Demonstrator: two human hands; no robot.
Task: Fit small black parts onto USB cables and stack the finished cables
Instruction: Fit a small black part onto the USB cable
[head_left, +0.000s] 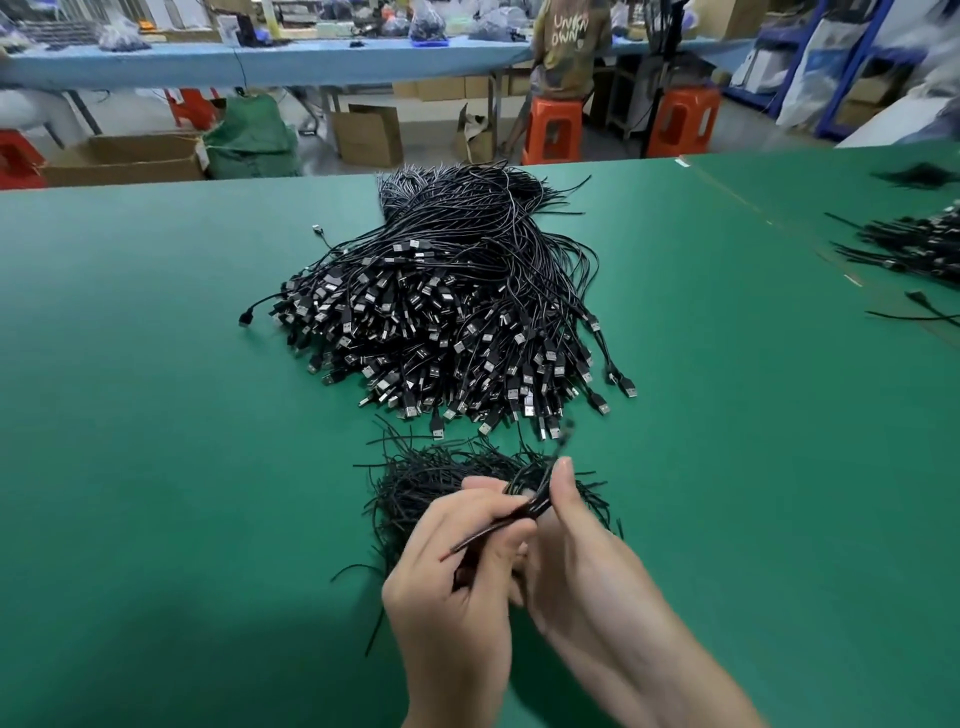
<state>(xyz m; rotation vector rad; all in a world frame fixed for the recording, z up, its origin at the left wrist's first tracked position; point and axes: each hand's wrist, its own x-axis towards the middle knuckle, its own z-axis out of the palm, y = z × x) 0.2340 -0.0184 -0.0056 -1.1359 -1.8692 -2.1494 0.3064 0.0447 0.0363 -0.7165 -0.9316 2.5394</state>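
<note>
- Our left hand pinches a thin black cable, and our right hand grips it further along.
- The heap of black USB cables lies beyond both on the green worktop.

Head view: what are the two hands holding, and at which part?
The left hand and right hand pinch a thin black cable along its middle, left fingers lower, right fingers higher; both ends stick out free.

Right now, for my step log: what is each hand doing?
Left hand: pinching the black cable.
Right hand: pinching the same black cable, further along.
</note>
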